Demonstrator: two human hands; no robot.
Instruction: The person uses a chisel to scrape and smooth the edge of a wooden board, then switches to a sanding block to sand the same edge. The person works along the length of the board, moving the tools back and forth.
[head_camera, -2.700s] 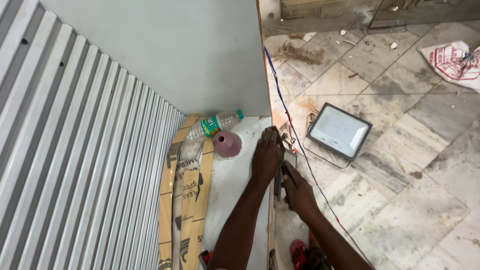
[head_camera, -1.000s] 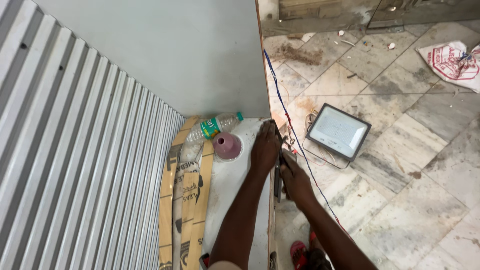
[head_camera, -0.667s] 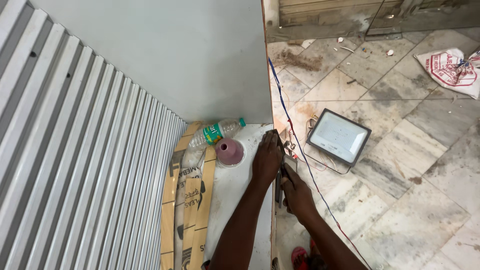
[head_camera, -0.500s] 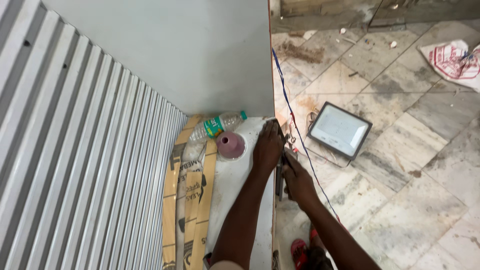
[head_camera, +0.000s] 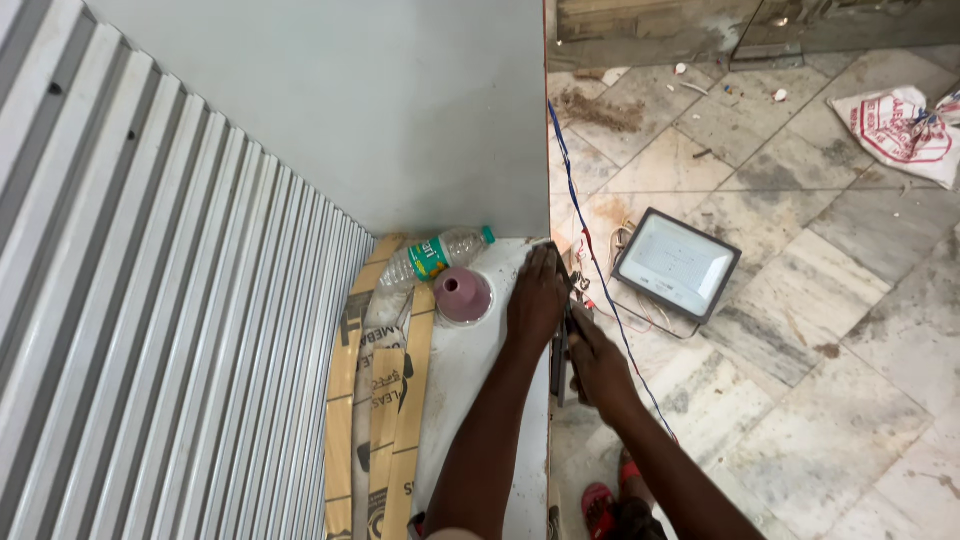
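Observation:
My left hand (head_camera: 536, 300) lies flat, fingers together, on a white panel (head_camera: 470, 370) near its right edge. Just to its right my right hand (head_camera: 597, 362) is closed around a dark narrow tool (head_camera: 560, 355) that lies along the panel's edge. A pink cup-shaped thing (head_camera: 462, 296) stands on the panel to the left of my left hand. A clear plastic bottle (head_camera: 432, 257) with a green label lies on its side behind it.
A ribbed metal shutter (head_camera: 150, 330) fills the left. A grey wall (head_camera: 350, 110) stands behind. Brown cardboard strips (head_camera: 385, 400) lie beside the panel. On the tiled floor, a flat floodlight (head_camera: 677, 264), a blue wire (head_camera: 585, 230), a white sack (head_camera: 900, 125), and red sandals (head_camera: 600, 505).
The camera shifted slightly. Both hands stay at the panel's right edge, with only small movement along it.

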